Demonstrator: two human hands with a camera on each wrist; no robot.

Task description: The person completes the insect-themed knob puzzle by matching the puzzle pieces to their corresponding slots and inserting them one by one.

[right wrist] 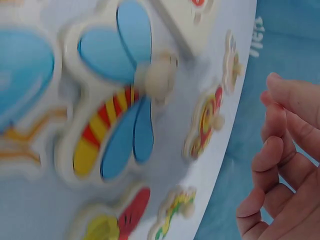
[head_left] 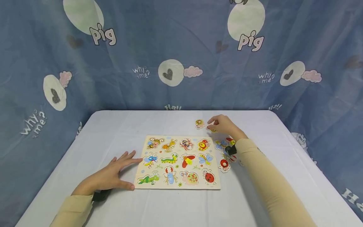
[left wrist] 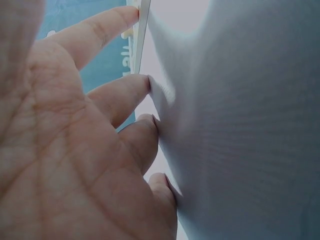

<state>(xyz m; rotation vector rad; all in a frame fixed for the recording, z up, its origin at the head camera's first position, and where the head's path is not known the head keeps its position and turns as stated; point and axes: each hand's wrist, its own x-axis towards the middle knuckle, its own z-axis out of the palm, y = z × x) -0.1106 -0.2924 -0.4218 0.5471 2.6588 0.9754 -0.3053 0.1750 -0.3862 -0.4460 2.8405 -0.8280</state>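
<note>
A wooden insect puzzle board (head_left: 181, 186) lies flat on the white table. My left hand (head_left: 113, 173) is spread at its left side, with the thumb at the near left corner and a fingertip at the left edge. In the left wrist view, the fingers (left wrist: 120, 97) are apart and the palm faces the camera. My right hand (head_left: 224, 124) is beyond the board's far right corner, beside a partly hidden piece (head_left: 213, 130). Its fingers (right wrist: 272, 152) are bent, with nothing seen between them. A snail piece (head_left: 199, 124) lies just left of that hand.
Several loose knobbed pieces are right of the board, among them a ladybird (head_left: 224, 165) and a dragonfly (right wrist: 115, 110). A butterfly piece (right wrist: 204, 125) and a caterpillar piece (right wrist: 172, 212) lie near it. A blue printed curtain (head_left: 181, 41) hangs behind the table (head_left: 122, 126).
</note>
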